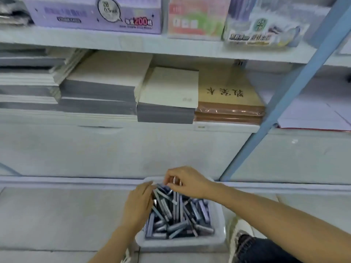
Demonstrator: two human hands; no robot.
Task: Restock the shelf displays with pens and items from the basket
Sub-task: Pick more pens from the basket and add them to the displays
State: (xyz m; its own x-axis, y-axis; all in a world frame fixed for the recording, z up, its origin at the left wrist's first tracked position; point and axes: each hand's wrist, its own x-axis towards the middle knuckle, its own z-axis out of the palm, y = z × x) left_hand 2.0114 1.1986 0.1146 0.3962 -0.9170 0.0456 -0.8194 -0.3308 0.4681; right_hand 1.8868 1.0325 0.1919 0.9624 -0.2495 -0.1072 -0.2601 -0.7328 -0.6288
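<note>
- the step in hand looks like gathering a handful from the white basket, which sits on the floor at the bottom centre of the frame, heaped with pens lying every which way
- my take on doing it well: line up a few that point the same way before lifting, since the pile is crossed over itself and a blind grab would probably drag extras out over the rim
- right hand is over the far end of the basket, fingers curled in, pinching what looks like a couple of pens; pale tips poke out between thumb and fingers
- left hand comes in along the basket's left side, fingers close together and fairly straight, tips touching the pens near the other hand. can't tell if it grips anything or just steadies the heap
- a pen display isn't obvious here. the middle shelf has notebook stacks, and the upper shelf carries a purple box at the upper left, so the target spot may be out of view
</note>
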